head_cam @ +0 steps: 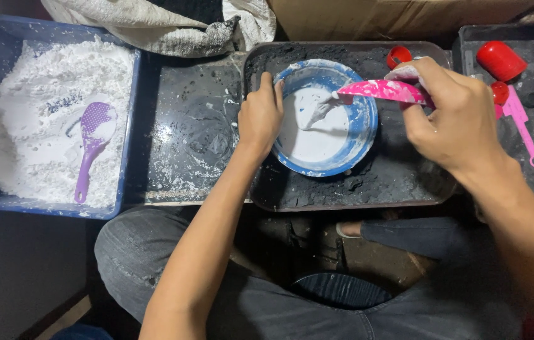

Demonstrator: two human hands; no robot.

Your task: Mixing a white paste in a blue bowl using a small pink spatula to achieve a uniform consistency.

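Note:
My left hand [260,116] grips the left rim of a blue bowl [364,135] that holds white paste. My right hand [453,113] holds a pink scoop [382,90] by its handle. The scoop's front end hangs over the bowl, and a clump of white paste trails from it into the bowl. The bowl stands in a dark tray [355,186] filled with black powder.
A blue tub [129,129] of white powder with a purple scoop [92,141] sits at the left. A wet dark slab [191,132] lies between tub and tray. Red caps [500,60], a second pink scoop [522,123] and black lumps lie on the right tray. Sacking and cardboard are behind.

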